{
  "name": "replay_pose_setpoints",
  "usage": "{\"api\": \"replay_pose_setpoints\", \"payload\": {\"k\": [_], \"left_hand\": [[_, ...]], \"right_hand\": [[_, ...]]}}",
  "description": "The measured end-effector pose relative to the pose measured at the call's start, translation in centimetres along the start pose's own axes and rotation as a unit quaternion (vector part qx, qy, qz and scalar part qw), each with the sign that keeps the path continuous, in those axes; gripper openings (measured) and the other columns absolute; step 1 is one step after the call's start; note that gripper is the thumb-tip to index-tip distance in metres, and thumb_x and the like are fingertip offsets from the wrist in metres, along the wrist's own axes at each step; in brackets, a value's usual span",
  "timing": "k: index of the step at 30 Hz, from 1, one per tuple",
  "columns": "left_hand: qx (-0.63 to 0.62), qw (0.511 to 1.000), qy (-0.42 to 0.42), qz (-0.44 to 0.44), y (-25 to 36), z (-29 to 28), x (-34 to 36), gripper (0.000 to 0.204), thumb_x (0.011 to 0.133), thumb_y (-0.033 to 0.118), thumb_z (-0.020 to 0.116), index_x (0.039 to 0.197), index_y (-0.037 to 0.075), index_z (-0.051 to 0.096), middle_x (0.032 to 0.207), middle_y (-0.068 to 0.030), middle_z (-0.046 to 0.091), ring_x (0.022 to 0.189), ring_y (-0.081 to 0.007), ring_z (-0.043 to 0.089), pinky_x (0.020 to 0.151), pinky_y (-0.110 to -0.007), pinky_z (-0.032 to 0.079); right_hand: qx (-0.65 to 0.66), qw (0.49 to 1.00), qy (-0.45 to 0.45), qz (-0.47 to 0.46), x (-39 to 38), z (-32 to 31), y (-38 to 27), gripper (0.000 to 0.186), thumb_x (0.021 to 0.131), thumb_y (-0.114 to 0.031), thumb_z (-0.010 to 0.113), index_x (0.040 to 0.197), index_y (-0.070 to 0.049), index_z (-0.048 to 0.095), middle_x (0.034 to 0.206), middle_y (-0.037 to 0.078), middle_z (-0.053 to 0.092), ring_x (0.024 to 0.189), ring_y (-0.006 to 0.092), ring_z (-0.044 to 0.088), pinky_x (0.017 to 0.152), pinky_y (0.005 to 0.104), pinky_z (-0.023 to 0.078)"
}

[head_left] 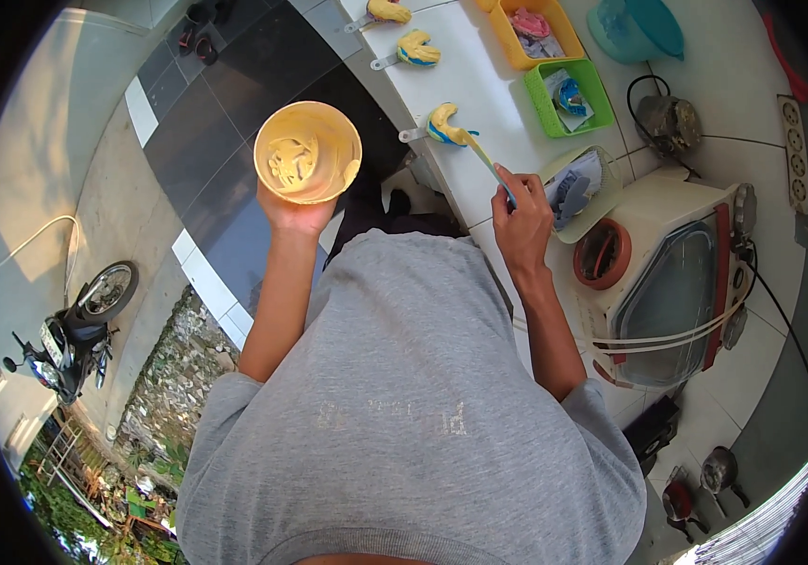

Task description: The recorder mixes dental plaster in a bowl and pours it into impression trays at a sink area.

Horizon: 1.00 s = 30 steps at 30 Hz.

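My left hand (297,213) is closed under a yellow mixing bowl (335,141), tilted so its inside shows; thick yellow paste (291,162) lies in it and smears its wall. In my right hand (524,224) is a spatula (490,164) with paste along its blade. Its tip touches the paste on the nearest dental impression tray (444,129), which has a metal handle and blue material under the yellow. Farther along the white counter lie a second paste-covered tray (417,49) and a third (387,11), cut by the view's edge.
Right of the trays stand a yellow basket (569,42), a green basket (538,105), a teal container (625,33) and a pale bin (608,193). A boxy machine with a window (672,282) sits nearer me, beside cables and a power strip (793,155). A motorcycle (79,330) is parked at left.
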<state>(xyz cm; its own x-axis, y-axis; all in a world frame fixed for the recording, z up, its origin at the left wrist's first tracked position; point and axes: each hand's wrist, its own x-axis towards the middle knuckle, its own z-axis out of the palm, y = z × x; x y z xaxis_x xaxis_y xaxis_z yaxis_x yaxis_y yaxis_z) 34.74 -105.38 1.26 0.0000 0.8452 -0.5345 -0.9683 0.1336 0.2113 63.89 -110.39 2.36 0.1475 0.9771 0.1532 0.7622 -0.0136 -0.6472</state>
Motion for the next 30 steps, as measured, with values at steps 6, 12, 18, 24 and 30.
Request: {"api": "replay_pose_setpoints", "payload": {"k": [6,12,18,24,30], "left_hand": [[-0.02,0.998,-0.047,-0.024,0.5,-1.2,0.1,0.045,0.094,0.04,0.041,0.126,0.012,0.054,0.127,-0.0103,0.057,0.12,-0.0316,0.052,0.104,-0.053,0.04],[-0.01,1.0,-0.004,-0.01,0.1,-0.5,-0.2,0.043,0.091,0.041,0.048,0.121,0.011,0.057,0.123,-0.0087,0.059,0.114,-0.0303,0.055,0.098,-0.052,0.044],[-0.021,0.999,-0.027,-0.017,0.0,-0.8,-0.2,0.042,0.093,0.039,0.044,0.122,0.011,0.057,0.123,-0.0099,0.059,0.116,-0.0313,0.055,0.101,-0.052,0.043],[-0.002,0.996,-0.087,-0.024,-1.2,1.2,-0.1,0.043,0.091,0.038,0.046,0.12,0.009,0.058,0.12,-0.0088,0.061,0.112,-0.0285,0.057,0.098,-0.048,0.046],[0.079,0.993,-0.088,0.002,-1.1,3.4,-0.4,0.046,0.091,0.037,0.043,0.119,0.004,0.058,0.118,-0.0114,0.062,0.108,-0.0278,0.059,0.093,-0.044,0.049]], "right_hand": [[-0.007,1.0,0.001,-0.005,1.0,-0.6,-0.1,0.035,0.079,0.001,0.063,0.111,-0.012,0.068,0.089,0.011,0.06,0.058,0.0209,0.06,0.055,0.034,0.05],[-0.019,0.999,-0.025,-0.022,1.7,-0.6,0.1,0.036,0.078,0.0,0.063,0.111,-0.013,0.069,0.089,0.011,0.06,0.058,0.021,0.061,0.055,0.0345,0.05],[0.035,0.998,-0.033,-0.051,1.9,-1.8,-2.5,0.032,0.081,-0.001,0.063,0.11,-0.01,0.069,0.087,0.009,0.061,0.058,0.0169,0.059,0.056,0.0311,0.049],[0.23,0.94,-0.251,0.026,4.2,-5.4,-6.5,0.032,0.084,-0.005,0.067,0.116,-0.002,0.065,0.099,0.004,0.066,0.088,0.0091,0.057,0.078,0.0246,0.046],[0.022,0.957,-0.272,-0.102,6.7,-4.6,-9.1,0.023,0.088,-0.009,0.064,0.11,-0.001,0.067,0.077,0.012,0.066,0.059,0.0141,0.058,0.058,0.0265,0.047]]}}
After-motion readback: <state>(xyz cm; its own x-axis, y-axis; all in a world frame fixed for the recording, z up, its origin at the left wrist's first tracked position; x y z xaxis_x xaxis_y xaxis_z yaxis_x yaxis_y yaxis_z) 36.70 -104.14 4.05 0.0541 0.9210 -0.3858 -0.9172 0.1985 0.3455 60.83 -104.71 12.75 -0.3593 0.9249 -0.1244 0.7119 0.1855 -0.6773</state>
